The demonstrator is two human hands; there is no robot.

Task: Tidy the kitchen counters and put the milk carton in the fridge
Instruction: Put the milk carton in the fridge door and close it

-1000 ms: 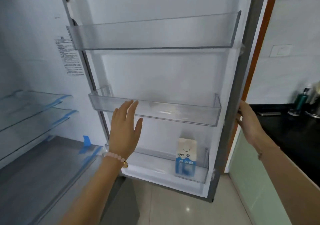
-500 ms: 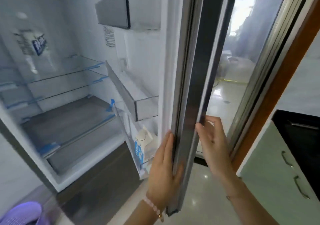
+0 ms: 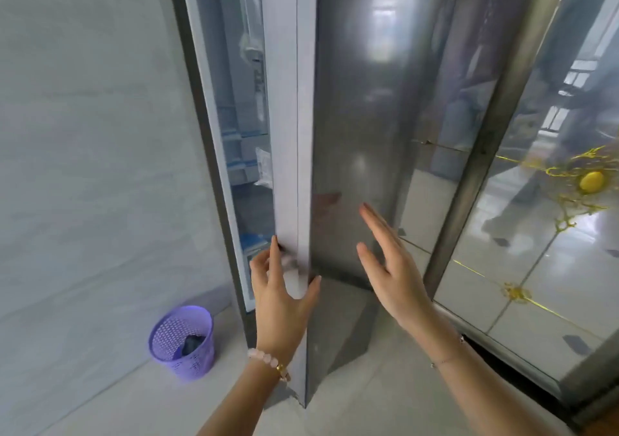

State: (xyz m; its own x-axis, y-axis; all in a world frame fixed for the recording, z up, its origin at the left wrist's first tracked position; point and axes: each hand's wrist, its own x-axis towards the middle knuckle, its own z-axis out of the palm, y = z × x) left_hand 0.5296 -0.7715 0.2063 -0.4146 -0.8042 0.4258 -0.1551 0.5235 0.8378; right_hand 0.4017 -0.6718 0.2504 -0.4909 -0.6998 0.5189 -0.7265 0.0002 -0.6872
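The grey fridge door (image 3: 355, 134) stands only a narrow gap from the fridge body, and its white inner edge (image 3: 294, 100) faces me. My left hand (image 3: 281, 298) clasps that edge low down, fingers on the inside, thumb on the outer grey face. My right hand (image 3: 388, 264) is flat and spread, just off the outer face of the door, holding nothing. Through the gap I see a strip of the fridge interior (image 3: 244, 117) with shelf edges. The milk carton is hidden behind the door.
A purple mesh waste bin (image 3: 182, 341) with something dark inside stands on the floor left of the fridge, against the pale tiled wall (image 3: 93, 167). A glass sliding door (image 3: 536, 201) with a metal frame is on the right.
The door has swung from wide open to nearly closed. My left hand moved from the shelves to the door's edge, and my right hand came off the edge to the outer face.
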